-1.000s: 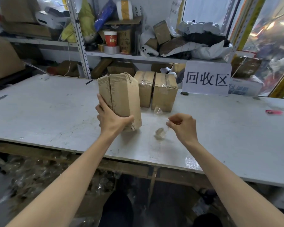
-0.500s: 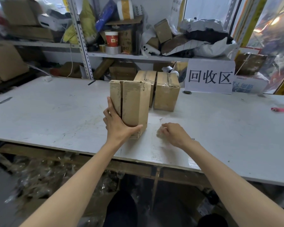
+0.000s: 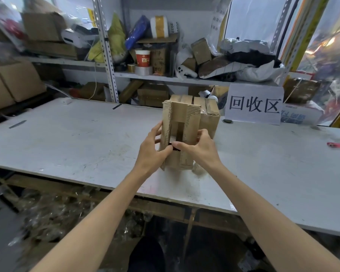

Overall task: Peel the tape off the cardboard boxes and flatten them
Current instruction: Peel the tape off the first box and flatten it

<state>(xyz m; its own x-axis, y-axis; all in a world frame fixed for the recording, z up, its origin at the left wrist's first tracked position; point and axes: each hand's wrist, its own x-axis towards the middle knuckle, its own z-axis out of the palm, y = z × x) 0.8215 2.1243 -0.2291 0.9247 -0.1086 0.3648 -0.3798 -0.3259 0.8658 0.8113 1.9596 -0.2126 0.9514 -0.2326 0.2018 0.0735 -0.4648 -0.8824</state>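
One cardboard box (image 3: 182, 134) stands on end on the white table (image 3: 77, 142), near its front edge and straight ahead of me. Its flapped face is turned my way, with a dark slot showing between the flaps. My left hand (image 3: 153, 152) grips the box's left edge, fingers curled round the side and thumb pressed on the front. My right hand (image 3: 201, 150) grips the right edge the same way, and its thumb meets the left thumb at the slot.

Just right of the box's foot lies a crumpled wad of clear tape (image 3: 197, 169). Close behind stand other taped boxes (image 3: 209, 116); whether they touch mine I cannot tell. Right of them a white sign (image 3: 253, 104) with three black characters stands at the table's far edge. A pink object (image 3: 339, 145) lies far to the right on the table. Beyond, a metal shelf (image 3: 165, 77) carries a red paper cup (image 3: 142, 58) just above a silver tape roll (image 3: 143, 70).
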